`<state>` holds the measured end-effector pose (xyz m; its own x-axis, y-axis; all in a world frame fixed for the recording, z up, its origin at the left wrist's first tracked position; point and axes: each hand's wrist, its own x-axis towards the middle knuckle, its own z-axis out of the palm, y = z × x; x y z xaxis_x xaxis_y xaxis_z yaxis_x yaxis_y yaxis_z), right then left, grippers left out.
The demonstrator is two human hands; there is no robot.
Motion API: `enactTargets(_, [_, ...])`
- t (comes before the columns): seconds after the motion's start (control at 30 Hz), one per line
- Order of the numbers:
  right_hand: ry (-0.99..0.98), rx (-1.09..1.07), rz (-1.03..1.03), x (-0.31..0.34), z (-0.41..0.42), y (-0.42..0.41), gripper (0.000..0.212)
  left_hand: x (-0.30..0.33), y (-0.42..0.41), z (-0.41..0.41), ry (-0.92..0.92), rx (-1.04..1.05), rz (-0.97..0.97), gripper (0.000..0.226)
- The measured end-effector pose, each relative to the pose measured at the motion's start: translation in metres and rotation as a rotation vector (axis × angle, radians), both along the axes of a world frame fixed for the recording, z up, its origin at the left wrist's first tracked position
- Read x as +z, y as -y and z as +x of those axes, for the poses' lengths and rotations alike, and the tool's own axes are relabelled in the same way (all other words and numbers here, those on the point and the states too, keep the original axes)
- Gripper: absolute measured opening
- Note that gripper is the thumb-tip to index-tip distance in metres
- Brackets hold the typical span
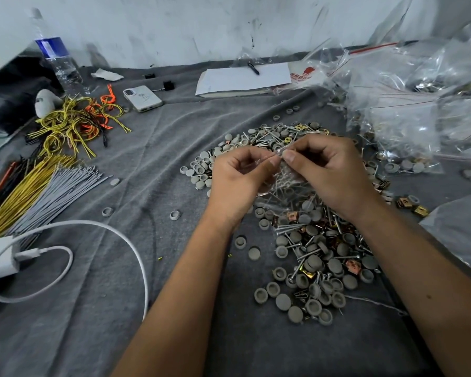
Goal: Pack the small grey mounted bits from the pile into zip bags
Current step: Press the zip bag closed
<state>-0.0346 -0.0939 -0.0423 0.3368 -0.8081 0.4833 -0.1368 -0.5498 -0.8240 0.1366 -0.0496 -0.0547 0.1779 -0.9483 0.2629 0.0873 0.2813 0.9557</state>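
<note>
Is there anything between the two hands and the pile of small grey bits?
Only the small clear zip bag itself. The left hand and the right hand pinch its top, and it hangs directly above the pile of small grey bits.

The pile (297, 227) lies on the cloth (147, 148), wires (74, 123) to its left, bags (408, 104) behind-right.

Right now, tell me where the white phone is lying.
In the head view, the white phone lies face down on the grey cloth at upper left, between the tangle of yellow and orange wires and the white notepad.
</note>
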Motion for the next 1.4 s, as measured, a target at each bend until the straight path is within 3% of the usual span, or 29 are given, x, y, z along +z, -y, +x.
enactTargets(0.33, [0.013, -0.006, -0.028, 0.0033, -0.0009, -0.0018, 0.006, -0.0028, 0.0017, 0.0019, 0.032, 0.015, -0.010, 0.006])
enactTargets(0.87, [-0.099, -0.015, -0.068, 0.0008, 0.0007, -0.0027, 0.009, -0.0025, 0.0018, -0.0003, 0.274, 0.028, -0.009, 0.014])
enactTargets(1.4, [-0.077, -0.113, -0.100, -0.0002, -0.0004, 0.0001, 0.007, -0.0055, 0.0048, 0.0010, 0.071, 0.052, 0.057, 0.012])
